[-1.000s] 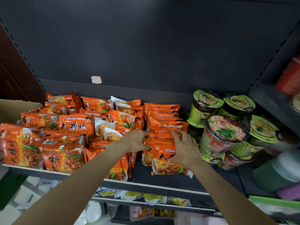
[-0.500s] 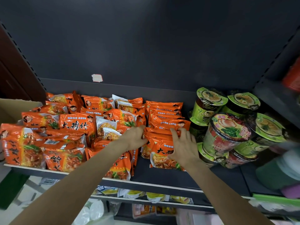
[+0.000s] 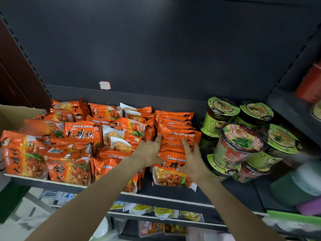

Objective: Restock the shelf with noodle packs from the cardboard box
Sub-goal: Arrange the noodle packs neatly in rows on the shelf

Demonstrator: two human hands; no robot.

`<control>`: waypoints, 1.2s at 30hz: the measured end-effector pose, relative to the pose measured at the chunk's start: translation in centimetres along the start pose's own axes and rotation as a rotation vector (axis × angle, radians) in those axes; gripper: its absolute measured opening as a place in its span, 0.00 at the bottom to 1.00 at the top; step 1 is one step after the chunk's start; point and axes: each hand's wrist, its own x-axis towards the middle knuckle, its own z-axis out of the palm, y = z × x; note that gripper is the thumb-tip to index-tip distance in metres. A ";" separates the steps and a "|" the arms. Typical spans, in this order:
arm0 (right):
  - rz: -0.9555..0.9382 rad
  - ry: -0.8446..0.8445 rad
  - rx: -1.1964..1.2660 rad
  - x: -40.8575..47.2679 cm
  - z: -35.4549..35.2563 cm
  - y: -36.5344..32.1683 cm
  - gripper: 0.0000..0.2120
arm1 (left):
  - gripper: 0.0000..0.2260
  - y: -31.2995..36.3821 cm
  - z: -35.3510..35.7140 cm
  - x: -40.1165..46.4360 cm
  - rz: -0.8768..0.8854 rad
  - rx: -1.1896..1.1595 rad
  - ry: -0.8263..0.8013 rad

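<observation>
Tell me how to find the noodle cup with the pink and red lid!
Look at the dark shelf and go right, past the orange noodle packs, to the pile of cups. The pink-lidded cup sits at the front of the pile, tilted toward you. Its neighbours, the green-lidded cups, have pale green lids; this one has a reddish wrapper.

both bare forearms reach forward and up from the bottom of the view, converging toward the middle. the left hand (image 3: 149, 152) is spread, palm turned rightward, thumb pointing up. the right hand (image 3: 192, 158) faces it — fingers splayed, index finger raised. the two hands sit close together, wrists nearly level, thumbs apart.
</observation>
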 end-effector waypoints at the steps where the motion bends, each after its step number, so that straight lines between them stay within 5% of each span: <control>1: 0.002 0.020 0.004 0.1 0.2 -0.1 0.54 | 0.43 0.0 0.2 0.2 0.005 0.007 0.012; 11: -0.117 0.067 -0.226 0.0 -0.6 0.4 0.53 | 0.56 0.4 1.0 1.2 -0.028 0.240 0.163; 15: -0.184 0.014 -0.358 0.7 -1.1 0.1 0.57 | 0.52 0.6 1.6 1.7 0.036 0.281 0.128; 26: -0.258 0.261 -0.440 1.1 -0.4 0.0 0.50 | 0.40 0.2 2.5 1.5 0.050 0.224 0.335; 29: -0.210 0.167 -0.350 1.0 -0.2 0.2 0.49 | 0.47 0.5 2.0 1.4 0.060 0.083 0.243; 32: -0.152 0.112 -0.226 0.7 -0.7 0.5 0.55 | 0.50 0.7 1.0 1.2 0.009 -0.363 0.143; 36: -0.076 0.042 0.039 0.8 -2.0 0.6 0.56 | 0.37 0.2 -0.1 1.8 -0.104 -0.703 0.206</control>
